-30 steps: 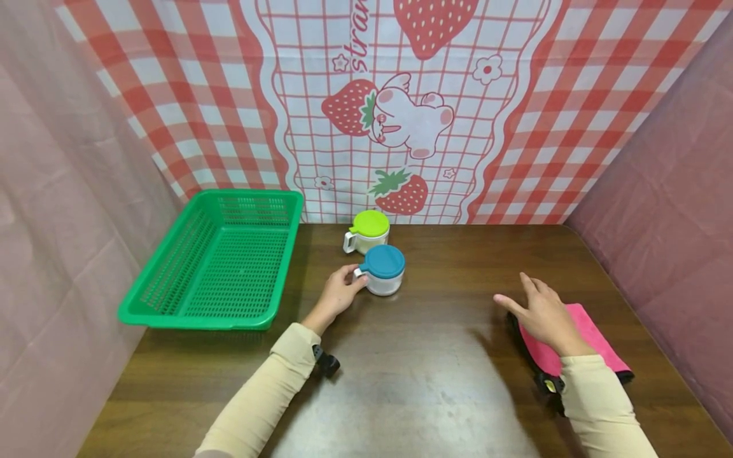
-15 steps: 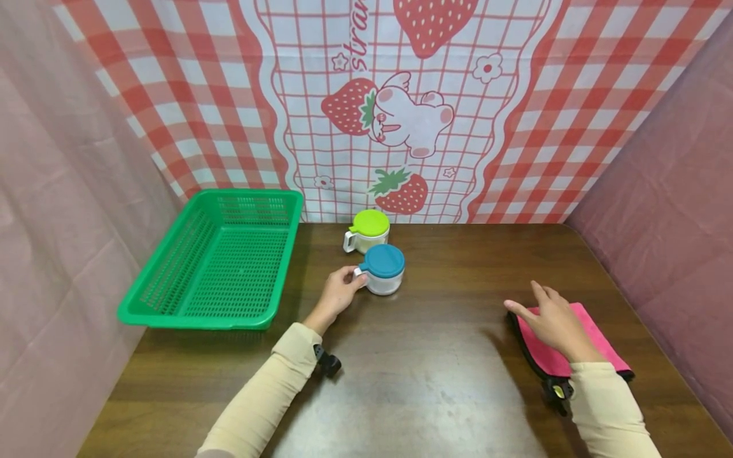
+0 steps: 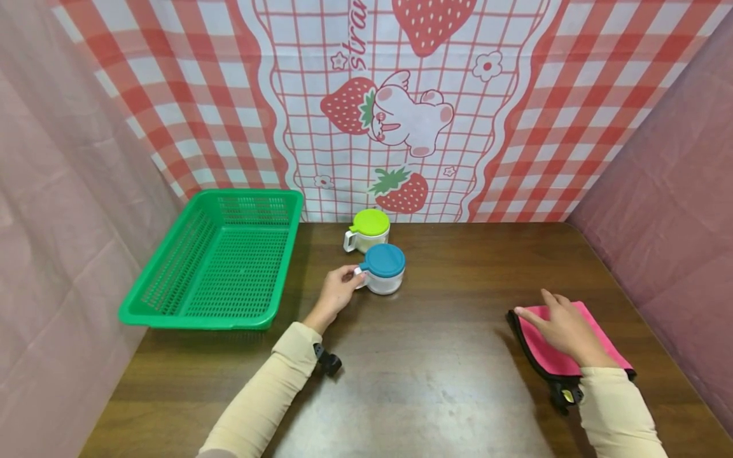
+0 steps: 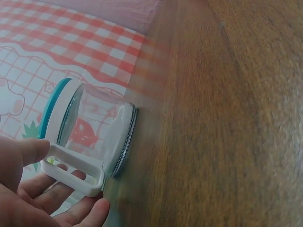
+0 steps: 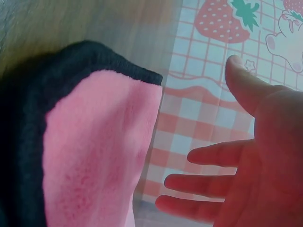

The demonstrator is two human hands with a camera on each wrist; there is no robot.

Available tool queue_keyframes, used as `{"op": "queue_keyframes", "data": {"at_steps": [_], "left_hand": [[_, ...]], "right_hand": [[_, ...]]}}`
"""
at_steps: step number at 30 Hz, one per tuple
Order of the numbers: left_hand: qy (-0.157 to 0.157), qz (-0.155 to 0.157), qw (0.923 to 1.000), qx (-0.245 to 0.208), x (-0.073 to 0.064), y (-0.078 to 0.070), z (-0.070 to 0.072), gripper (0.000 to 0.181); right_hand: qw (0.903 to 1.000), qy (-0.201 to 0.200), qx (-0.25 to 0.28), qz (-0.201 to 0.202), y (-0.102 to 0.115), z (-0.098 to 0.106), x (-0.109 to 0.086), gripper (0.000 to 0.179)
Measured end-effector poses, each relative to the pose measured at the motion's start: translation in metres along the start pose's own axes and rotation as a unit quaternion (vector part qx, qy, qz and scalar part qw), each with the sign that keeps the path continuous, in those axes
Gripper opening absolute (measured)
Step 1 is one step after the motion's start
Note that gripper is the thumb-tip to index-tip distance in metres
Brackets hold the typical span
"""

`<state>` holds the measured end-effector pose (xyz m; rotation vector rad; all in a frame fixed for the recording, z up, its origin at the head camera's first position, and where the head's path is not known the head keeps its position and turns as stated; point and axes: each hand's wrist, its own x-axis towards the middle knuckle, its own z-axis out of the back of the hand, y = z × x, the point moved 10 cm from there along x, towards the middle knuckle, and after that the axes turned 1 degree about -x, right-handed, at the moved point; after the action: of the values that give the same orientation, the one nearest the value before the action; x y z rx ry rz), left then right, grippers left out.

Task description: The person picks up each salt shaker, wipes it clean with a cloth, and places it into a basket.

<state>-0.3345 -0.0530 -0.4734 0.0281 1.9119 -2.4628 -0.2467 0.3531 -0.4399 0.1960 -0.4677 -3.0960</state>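
A clear glass seasoning jar with a blue lid (image 3: 385, 262) stands on the wooden table. My left hand (image 3: 336, 292) holds its white handle (image 4: 78, 182), the thumb on one side and the fingers behind it in the left wrist view. The lid is closed and the glass (image 4: 92, 125) looks nearly colourless. Over at the right, my right hand (image 3: 565, 331) hovers over a folded pink cloth (image 3: 541, 353) with a black edge, fingers spread and holding nothing. The right wrist view shows that hand (image 5: 265, 161) beside the cloth (image 5: 94, 156).
Behind the blue-lidded jar stands a similar jar with a lime-green lid (image 3: 371, 222), close to the patterned curtain (image 3: 492, 127). A green plastic basket (image 3: 286, 261) sits at the left. Wooden tabletop (image 3: 424, 356) lies between the two arms.
My right hand has moved right and toward me, farther over the pink cloth. The left hand keeps hold of the jar's handle, and the jar has stayed in place.
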Motion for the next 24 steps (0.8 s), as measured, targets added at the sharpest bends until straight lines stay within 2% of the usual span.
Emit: {"op": "queue_keyframes", "data": {"at_steps": [8,24], "left_hand": [[0.001,0.01,0.9999,-0.01,0.001,0.001,0.003,0.031],[0.017,0.015,0.9997,-0.009,0.002,0.004,0.0,0.027]], "right_hand": [[0.9997,-0.002,-0.024,0.007,-0.005,0.003,-0.003,0.087],[0.9981,0.033,-0.043,-0.029,-0.025,0.002,-0.006,0.094]]}}
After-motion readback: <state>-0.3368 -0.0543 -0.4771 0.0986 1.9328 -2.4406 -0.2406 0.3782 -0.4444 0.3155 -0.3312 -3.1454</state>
